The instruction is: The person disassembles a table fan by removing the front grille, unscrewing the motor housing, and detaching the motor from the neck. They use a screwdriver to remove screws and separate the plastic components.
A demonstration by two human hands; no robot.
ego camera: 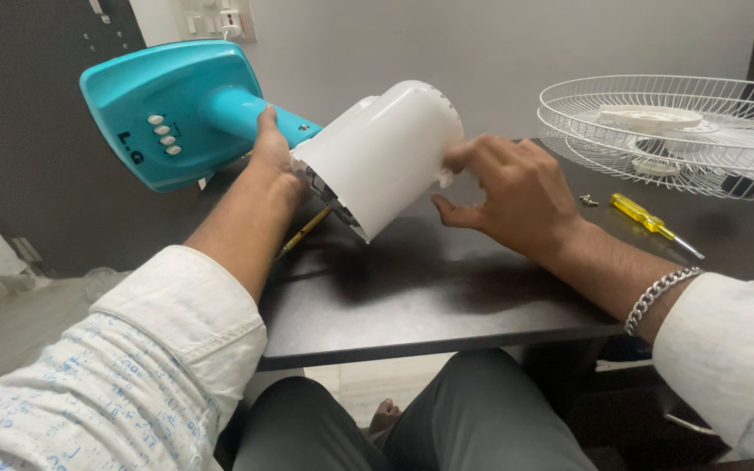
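Note:
A table fan body lies tilted over the dark table (412,296): a teal base (163,100) with white buttons, a teal neck, and a white motor cover (386,148). My left hand (270,157) grips the teal neck just behind the white cover. At the cover's right side, my right hand (508,187) has its fingertips on a small white knob. The motor's metal edge shows under the cover's lower rim.
A white wire fan guard (665,131) with a white hub lies at the table's back right. A yellow-handled screwdriver (652,222) and a small screw (588,201) lie beside it. A thin yellowish tool (303,231) lies under the fan. A switch panel is on the wall.

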